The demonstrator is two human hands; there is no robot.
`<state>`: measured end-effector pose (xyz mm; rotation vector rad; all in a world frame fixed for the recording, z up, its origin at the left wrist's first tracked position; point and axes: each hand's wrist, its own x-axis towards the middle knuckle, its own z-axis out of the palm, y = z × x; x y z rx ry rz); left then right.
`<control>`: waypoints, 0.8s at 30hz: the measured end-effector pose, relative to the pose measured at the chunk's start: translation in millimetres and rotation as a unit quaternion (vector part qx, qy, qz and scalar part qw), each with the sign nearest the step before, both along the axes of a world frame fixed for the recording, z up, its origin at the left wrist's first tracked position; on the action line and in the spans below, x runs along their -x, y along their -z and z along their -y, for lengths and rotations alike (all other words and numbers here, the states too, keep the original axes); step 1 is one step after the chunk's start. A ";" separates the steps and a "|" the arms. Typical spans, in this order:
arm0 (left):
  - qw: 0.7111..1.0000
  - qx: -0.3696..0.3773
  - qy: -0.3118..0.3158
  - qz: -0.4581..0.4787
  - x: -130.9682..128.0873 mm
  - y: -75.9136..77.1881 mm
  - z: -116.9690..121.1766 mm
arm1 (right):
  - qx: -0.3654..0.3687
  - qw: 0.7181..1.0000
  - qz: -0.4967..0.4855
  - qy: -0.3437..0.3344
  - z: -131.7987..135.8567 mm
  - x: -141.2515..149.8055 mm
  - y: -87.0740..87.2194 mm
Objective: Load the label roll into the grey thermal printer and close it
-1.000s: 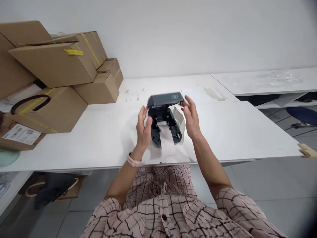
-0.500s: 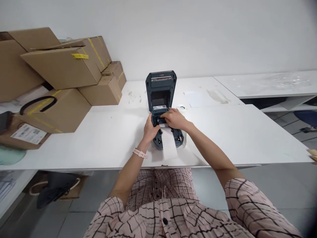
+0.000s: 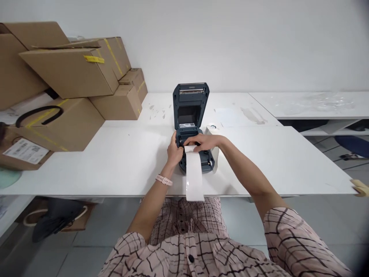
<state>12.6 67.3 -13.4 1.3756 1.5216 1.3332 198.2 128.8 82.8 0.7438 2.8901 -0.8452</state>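
A dark label printer [image 3: 190,104] stands on the table with its lid raised, so its inside shows. My right hand [image 3: 205,141] reaches in from the right, its fingers closed over a small roll of white labels [image 3: 190,148]. From that roll a white label strip [image 3: 195,177] runs toward me and hangs past the table's front edge. My left hand [image 3: 174,153] grips the printer's left side, thumb over the rim near the roll. Beside the printer's right side lies white backing paper with a curled end [image 3: 212,129], partly hidden by my right hand.
Stacked cardboard boxes [image 3: 69,73] with yellow tape fill the table's left end. A white sheet [image 3: 227,116] lies flat behind and right of the printer. Clear plastic [image 3: 319,102] rests on the far right surface. The white table [image 3: 268,165] ends just before my body.
The printer's lid has swung from partly lowered to fully raised. My right hand has gone from the lid to the label roll inside, and the strip now reaches farther toward me.
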 end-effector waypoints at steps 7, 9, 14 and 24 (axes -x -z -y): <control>1.000 0.012 -0.001 0.022 -2.9 -4.2 5.6 | 0.158 0.917 -0.352 0.098 33.8 -111.4 30.5; 0.999 0.012 -0.003 0.037 -3.8 -5.3 7.2 | 0.166 0.868 -0.420 0.208 38.1 -143.3 51.8; 0.998 0.017 -0.007 0.052 -3.5 -3.2 7.7 | 0.151 0.754 -0.424 0.478 24.1 -165.0 100.4; 0.998 0.009 -0.005 0.069 -2.7 4.4 2.4 | 0.155 0.760 -0.408 0.481 8.5 -177.1 108.7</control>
